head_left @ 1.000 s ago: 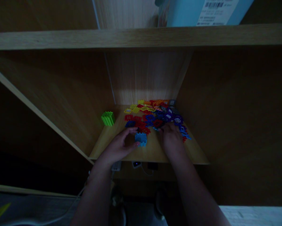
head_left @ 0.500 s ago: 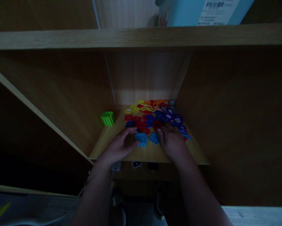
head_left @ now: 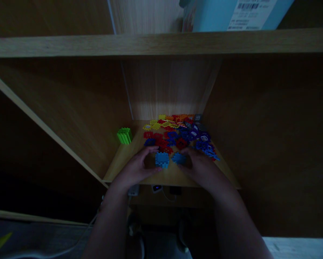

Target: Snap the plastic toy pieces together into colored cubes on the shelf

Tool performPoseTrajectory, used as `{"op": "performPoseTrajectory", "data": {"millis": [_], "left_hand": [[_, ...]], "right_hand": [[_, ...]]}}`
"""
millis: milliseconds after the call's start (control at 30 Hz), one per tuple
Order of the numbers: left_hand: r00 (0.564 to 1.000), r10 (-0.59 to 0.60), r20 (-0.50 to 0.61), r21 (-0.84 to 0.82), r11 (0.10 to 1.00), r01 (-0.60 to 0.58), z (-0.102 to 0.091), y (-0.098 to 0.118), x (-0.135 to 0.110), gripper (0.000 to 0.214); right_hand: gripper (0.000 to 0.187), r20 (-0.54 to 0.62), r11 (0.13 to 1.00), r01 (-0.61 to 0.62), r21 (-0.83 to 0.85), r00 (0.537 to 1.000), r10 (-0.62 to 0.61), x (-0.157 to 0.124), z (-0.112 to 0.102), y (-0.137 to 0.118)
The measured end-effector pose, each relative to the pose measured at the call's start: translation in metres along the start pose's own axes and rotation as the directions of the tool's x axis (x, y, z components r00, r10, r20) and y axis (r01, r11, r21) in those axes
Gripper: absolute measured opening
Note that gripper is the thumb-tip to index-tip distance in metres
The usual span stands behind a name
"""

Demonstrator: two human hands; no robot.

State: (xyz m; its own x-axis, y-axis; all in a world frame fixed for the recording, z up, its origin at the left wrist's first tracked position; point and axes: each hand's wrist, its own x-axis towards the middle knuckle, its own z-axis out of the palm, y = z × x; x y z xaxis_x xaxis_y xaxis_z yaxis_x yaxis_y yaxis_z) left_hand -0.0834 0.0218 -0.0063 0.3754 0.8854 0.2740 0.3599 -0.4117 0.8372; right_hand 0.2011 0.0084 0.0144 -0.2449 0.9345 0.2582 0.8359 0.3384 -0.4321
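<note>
My left hand (head_left: 137,165) curves around the left side of a light-blue stack of notched square plastic building tiles (head_left: 162,159), thumb at its near edge and fingers at its far edge. My right hand (head_left: 200,163) has thumb and fingers at opposite edges of another light-blue notched tile (head_left: 178,158), just right of the stack; part of it is hidden. Behind both hands lie red tiles (head_left: 158,138) and dark-blue tiles (head_left: 172,135), spread flat on the shelf. The picture is dim, so exact finger contact is hard to make out.
A bright green stack of tiles (head_left: 124,135) stands by the left wall. Yellow tiles (head_left: 155,125), orange tiles (head_left: 181,117) and purple tiles (head_left: 194,132) lie farther back. Overhead runs a shelf edge (head_left: 150,44) with a blue box (head_left: 212,16). Below the shelf sit devices with a cable (head_left: 165,196).
My right hand has opened wider around the right light-blue tile, its thumb now at the near side. That tile has turned slightly. My left thumb has moved slightly nearer the stack's front edge.
</note>
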Motion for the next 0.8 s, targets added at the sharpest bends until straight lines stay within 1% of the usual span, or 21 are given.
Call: {"op": "performPoseTrajectory", "data": {"millis": [100, 200, 333, 433, 567, 800], "left_hand": [[1.0, 0.0, 0.004, 0.012, 1.0, 0.0, 0.0, 0.0, 0.001, 0.074], [1.0, 0.006, 0.007, 0.001, 1.0, -0.006, 0.0, 0.001, 0.001, 0.073], [1.0, 0.002, -0.003, -0.015, 1.0, -0.002, 0.0, 0.002, 0.002, 0.071], [1.0, 0.006, -0.01, -0.007, 1.0, -0.006, 0.001, 0.004, 0.002, 0.07], [1.0, 0.006, -0.019, -0.02, 1.0, -0.006, 0.001, 0.005, 0.002, 0.069], [1.0, 0.016, -0.024, -0.001, 1.0, -0.016, 0.001, 0.002, 0.003, 0.069]], "right_hand": [[0.04, -0.097, 0.996, -0.005, 0.085, 0.995, 0.013, 0.0, 0.0, 0.001], [0.039, -0.181, 0.974, 0.075, 0.213, 0.983, -0.036, 0.002, 0.003, -0.004], [0.039, -0.181, 0.914, 0.184, 0.362, 0.976, -0.124, 0.004, 0.012, -0.017], [0.042, -0.186, 0.893, 0.22, 0.392, 0.97, -0.157, 0.006, 0.019, -0.023], [0.044, -0.203, 0.884, 0.258, 0.389, 0.96, -0.191, 0.008, 0.025, -0.022], [0.044, -0.202, 0.871, 0.273, 0.408, 0.958, -0.206, 0.011, 0.03, -0.02]]}}
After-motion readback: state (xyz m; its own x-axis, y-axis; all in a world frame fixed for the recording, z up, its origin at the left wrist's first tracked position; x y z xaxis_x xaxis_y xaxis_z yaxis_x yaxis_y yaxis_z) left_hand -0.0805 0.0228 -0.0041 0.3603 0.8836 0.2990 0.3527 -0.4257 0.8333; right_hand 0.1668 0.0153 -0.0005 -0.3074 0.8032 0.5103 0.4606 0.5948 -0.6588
